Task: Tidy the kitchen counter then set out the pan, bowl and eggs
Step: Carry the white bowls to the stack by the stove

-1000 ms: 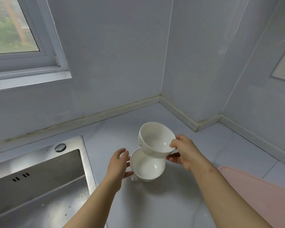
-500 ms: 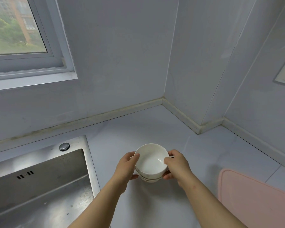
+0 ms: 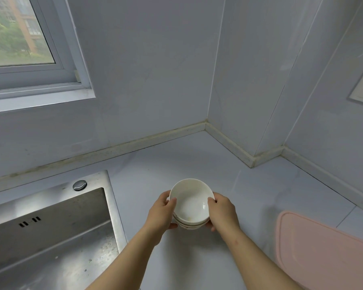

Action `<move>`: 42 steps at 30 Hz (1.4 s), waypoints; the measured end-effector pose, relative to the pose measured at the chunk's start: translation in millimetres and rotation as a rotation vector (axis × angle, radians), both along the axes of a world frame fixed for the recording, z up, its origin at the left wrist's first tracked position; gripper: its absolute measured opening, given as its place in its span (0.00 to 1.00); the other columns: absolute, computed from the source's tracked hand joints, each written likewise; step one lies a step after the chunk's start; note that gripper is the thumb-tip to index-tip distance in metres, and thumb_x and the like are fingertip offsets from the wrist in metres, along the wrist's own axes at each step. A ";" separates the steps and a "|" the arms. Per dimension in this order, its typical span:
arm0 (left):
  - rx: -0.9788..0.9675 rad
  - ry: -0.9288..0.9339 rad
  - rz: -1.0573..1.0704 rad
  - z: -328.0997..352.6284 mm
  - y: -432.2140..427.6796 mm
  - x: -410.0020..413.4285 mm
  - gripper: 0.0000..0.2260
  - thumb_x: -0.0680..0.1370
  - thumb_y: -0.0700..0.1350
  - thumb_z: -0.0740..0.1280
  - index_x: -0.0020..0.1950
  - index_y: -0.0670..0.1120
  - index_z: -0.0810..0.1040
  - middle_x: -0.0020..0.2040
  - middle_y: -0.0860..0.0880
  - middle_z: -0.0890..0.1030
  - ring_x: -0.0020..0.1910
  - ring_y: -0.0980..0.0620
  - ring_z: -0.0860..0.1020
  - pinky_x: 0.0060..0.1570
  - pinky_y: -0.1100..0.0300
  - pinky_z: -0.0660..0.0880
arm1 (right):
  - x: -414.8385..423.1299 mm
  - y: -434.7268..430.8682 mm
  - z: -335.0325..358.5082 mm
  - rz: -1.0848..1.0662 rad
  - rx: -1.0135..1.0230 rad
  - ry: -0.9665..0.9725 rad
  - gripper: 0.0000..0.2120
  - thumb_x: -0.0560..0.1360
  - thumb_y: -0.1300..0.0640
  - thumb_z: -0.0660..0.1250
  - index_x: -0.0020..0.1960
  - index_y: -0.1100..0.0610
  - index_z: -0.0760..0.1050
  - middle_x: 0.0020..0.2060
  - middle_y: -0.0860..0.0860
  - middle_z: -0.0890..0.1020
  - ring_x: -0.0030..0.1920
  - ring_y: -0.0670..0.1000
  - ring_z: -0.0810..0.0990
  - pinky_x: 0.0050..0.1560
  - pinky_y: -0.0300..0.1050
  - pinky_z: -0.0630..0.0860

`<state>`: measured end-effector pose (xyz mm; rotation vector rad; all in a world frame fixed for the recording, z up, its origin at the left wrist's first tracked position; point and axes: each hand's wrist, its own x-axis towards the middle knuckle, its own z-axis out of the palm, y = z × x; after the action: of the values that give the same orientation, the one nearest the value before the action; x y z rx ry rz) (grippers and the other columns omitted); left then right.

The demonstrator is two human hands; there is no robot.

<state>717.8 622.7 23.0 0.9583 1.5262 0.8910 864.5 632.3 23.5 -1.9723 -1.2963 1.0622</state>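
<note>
Bowls (image 3: pixel 190 208) nested in one stack, over the surface (image 3: pixel 249 191) between sink (image 3: pixel 50 231) and pink board (image 3: pixel 323 248). Left grip (image 3: pixel 160 210) and right grip (image 3: pixel 222 210) curl round opposite sides, thumbs on the top rim. Likely so the stack moves as one unit. Resting or lifted: can't tell. Pan and eggs not in view.

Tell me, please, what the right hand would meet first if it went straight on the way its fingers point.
The right hand grips the stacked bowls and points leftward into them, so it would meet the stack at once; beyond it, seemingly, the left hand on the opposite side.
</note>
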 end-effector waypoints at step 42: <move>-0.116 -0.232 -0.327 8.8 -80.3 -4.0 0.12 0.81 0.47 0.55 0.63 0.59 0.67 0.61 0.52 0.72 0.58 0.45 0.73 0.49 0.42 0.79 | -41.6 -151.3 6.8 -0.370 0.021 0.237 0.20 0.78 0.62 0.50 0.70 0.54 0.60 0.49 0.53 0.75 0.28 0.54 0.79 0.23 0.38 0.74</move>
<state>713.8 542.4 31.8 0.9505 1.1700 0.6474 822.9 481.0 30.4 -1.9060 -0.7779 1.0511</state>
